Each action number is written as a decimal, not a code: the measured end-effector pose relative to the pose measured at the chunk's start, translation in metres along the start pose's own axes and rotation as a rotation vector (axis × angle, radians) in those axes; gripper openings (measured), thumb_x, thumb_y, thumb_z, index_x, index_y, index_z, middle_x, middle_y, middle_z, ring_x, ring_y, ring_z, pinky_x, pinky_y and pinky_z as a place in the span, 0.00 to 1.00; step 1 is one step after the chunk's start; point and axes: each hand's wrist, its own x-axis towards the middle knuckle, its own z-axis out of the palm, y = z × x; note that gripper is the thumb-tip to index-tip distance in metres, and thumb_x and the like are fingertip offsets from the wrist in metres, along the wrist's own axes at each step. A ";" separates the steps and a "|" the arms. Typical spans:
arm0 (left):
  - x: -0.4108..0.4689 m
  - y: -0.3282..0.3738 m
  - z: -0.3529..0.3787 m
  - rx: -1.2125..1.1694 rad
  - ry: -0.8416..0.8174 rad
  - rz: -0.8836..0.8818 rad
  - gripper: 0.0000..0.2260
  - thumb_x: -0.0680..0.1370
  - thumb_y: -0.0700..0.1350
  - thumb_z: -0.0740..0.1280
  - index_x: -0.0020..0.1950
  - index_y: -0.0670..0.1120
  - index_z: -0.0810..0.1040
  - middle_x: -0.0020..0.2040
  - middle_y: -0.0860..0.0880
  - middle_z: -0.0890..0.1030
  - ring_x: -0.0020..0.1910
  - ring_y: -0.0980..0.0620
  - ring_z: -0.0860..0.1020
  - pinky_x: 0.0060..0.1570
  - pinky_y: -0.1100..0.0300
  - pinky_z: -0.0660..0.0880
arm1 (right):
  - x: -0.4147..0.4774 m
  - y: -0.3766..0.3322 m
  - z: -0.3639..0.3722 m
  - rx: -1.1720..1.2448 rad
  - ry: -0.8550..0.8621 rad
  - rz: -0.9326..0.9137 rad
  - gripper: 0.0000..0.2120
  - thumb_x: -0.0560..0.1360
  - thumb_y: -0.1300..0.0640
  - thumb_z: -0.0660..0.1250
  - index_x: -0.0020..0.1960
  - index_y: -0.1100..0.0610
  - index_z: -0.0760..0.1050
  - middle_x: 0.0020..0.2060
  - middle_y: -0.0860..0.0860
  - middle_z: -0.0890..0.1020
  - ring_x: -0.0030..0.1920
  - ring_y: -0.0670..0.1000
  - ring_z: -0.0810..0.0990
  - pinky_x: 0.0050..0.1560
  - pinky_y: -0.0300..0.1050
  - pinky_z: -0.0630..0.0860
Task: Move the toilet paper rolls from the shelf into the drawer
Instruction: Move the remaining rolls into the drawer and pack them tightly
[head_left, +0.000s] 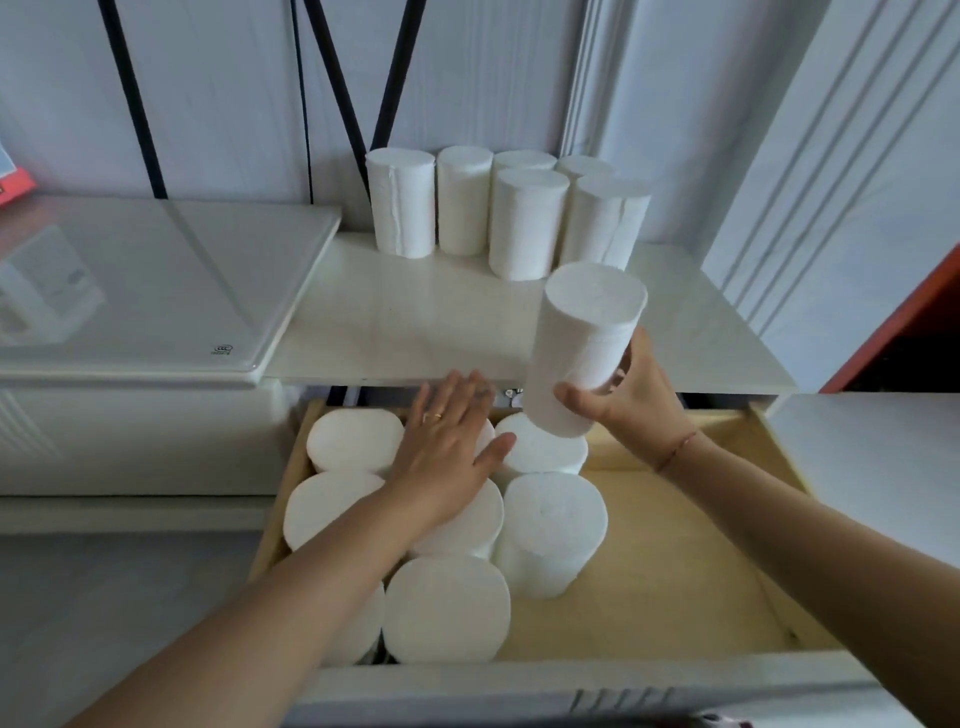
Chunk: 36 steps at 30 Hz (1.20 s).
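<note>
The right half of the drawer (675, 545) is bare wood, open from above, while its left half is packed with upright rolls (550, 530) under the flat left hand (447, 447), and at the drawer's back the shelf (415, 322) edge and the right hand (628, 405) gripping a tilted roll (582, 343) crowd the way.

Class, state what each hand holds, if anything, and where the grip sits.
Right hand grips a toilet paper roll around its lower side. Left hand holds nothing, lying flat on the rolls in the drawer.
</note>
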 end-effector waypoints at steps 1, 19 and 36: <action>-0.002 0.009 0.004 0.006 -0.030 0.042 0.29 0.79 0.62 0.44 0.77 0.52 0.45 0.78 0.53 0.41 0.75 0.55 0.36 0.71 0.54 0.31 | -0.007 0.004 -0.012 -0.003 0.006 0.005 0.38 0.64 0.53 0.80 0.66 0.49 0.60 0.57 0.44 0.75 0.58 0.46 0.76 0.55 0.41 0.76; -0.013 0.023 0.025 0.062 -0.164 0.155 0.29 0.77 0.65 0.39 0.74 0.58 0.35 0.73 0.60 0.34 0.69 0.63 0.30 0.68 0.59 0.29 | -0.044 0.111 -0.060 -0.205 -0.475 0.298 0.51 0.63 0.61 0.79 0.75 0.49 0.51 0.63 0.48 0.71 0.64 0.51 0.71 0.60 0.47 0.74; -0.013 0.024 0.024 0.048 -0.171 0.160 0.33 0.70 0.69 0.31 0.73 0.59 0.33 0.73 0.61 0.33 0.70 0.62 0.30 0.71 0.56 0.32 | -0.027 0.100 -0.086 0.114 -0.665 0.330 0.34 0.67 0.56 0.77 0.68 0.44 0.66 0.62 0.41 0.79 0.63 0.42 0.76 0.54 0.33 0.75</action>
